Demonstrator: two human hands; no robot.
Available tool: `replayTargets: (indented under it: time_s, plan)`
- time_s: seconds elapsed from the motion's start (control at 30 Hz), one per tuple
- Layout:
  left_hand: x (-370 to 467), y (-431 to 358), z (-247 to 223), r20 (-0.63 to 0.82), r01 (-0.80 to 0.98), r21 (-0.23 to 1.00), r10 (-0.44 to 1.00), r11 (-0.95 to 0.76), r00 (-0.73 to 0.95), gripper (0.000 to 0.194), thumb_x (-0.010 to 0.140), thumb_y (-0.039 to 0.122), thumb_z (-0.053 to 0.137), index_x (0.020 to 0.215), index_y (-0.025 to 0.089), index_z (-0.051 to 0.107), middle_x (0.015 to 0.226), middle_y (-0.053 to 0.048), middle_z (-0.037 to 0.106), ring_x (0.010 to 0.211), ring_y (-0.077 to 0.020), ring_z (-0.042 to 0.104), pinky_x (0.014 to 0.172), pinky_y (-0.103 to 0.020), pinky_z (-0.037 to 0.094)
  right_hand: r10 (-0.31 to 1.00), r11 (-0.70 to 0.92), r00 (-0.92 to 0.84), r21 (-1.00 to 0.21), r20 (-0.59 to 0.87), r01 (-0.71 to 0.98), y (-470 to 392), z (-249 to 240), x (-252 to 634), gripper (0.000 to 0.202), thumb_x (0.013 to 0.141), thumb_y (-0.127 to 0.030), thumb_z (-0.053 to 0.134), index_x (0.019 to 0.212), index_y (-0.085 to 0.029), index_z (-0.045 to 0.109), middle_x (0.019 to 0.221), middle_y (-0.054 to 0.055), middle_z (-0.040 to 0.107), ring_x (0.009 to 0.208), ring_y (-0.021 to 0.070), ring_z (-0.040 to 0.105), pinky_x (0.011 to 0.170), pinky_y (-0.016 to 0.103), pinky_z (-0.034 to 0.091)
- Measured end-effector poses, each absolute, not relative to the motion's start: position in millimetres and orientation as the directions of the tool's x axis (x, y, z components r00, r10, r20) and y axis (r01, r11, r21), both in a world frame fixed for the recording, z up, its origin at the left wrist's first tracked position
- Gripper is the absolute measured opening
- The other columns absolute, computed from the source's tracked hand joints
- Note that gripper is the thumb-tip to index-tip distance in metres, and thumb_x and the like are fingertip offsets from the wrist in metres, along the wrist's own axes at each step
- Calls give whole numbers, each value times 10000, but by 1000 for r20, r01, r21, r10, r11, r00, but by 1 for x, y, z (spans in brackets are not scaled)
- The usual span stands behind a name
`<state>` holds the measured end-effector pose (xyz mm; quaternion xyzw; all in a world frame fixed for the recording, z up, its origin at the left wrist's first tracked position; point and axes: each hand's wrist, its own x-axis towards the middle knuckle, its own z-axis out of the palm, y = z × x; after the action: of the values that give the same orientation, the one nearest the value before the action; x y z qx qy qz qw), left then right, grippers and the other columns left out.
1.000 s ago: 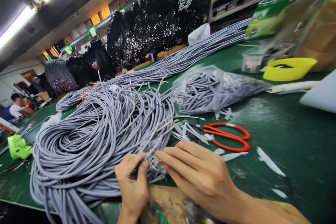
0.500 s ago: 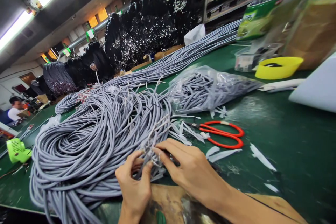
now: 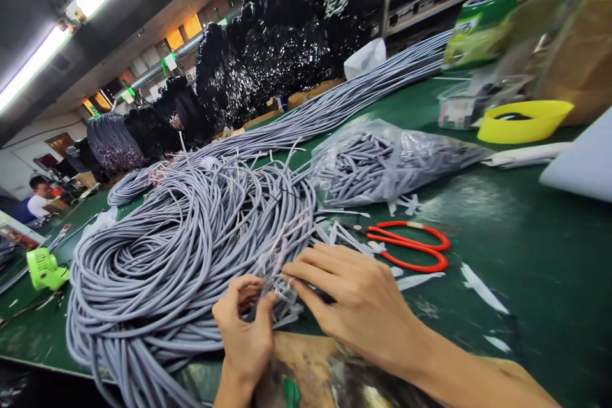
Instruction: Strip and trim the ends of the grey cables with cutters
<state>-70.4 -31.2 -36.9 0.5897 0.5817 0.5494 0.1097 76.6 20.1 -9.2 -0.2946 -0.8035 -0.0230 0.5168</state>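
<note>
A large coil of grey cables [image 3: 157,255] spreads over the green table, its stripped, frayed ends gathered at lower centre. My left hand [image 3: 248,325] is closed round a grey cable near those ends, thumb and index finger together. Against the same frayed strands, my right hand [image 3: 354,299] pinches with thumb and fingers, just right of my left fingertips. The exact strand between the right fingers is too small to make out. Beyond my right hand lie red-handled scissors [image 3: 411,245], with white scraps around them.
A clear bag of short grey cable pieces [image 3: 373,162] lies behind the scissors. Farther right are a yellow ring-shaped holder [image 3: 526,122] and a green container [image 3: 482,32]. A green fan [image 3: 45,269] stands left. A person [image 3: 41,197] is in the far left background.
The view has shifted slightly, so the table items appear a little farther right. My right hand has turned somewhat, its fingers closer together over the strands. My left hand keeps its grip.
</note>
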Motion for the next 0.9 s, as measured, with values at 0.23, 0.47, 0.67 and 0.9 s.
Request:
replayTargets:
  time_s: [0.23, 0.47, 0.67, 0.9]
  plan:
    - [-70, -31, -36, 540, 589, 748, 796, -305, -273, 111, 706, 146, 617, 807, 155, 572, 667, -19, 660, 504, -130, 626, 466, -201, 506, 441, 828, -312, -247, 841, 504, 20, -4, 81, 224, 794, -113, 471, 650, -187, 626, 598, 12, 596, 600, 149, 476, 572, 274, 292]
    - [-70, -30, -35, 533, 574, 760, 797, -305, -283, 153, 693, 144, 614, 818, 165, 529, 590, 11, 637, 465, -126, 611, 439, -191, 481, 448, 839, -330, -262, 831, 477, 19, -5, 79, 252, 791, -100, 452, 635, -193, 627, 580, 17, 598, 586, 147, 484, 560, 272, 315]
    - [-69, -30, -35, 512, 542, 791, 792, -283, -333, 182, 680, 171, 644, 800, 168, 507, 575, 27, 623, 416, -103, 576, 417, -179, 467, 551, 807, -352, -375, 757, 456, 19, -15, 72, 256, 846, -118, 389, 745, -167, 619, 628, 14, 636, 536, 128, 579, 509, 238, 382]
    - [-72, -31, -38, 552, 607, 726, 800, -323, -234, 102, 732, 182, 595, 803, 161, 666, 687, -39, 695, 476, -129, 603, 449, -211, 498, 597, 795, -356, -472, 719, 381, 19, -17, 71, 212, 832, -130, 425, 746, -180, 612, 652, 24, 659, 548, 128, 612, 531, 215, 437]
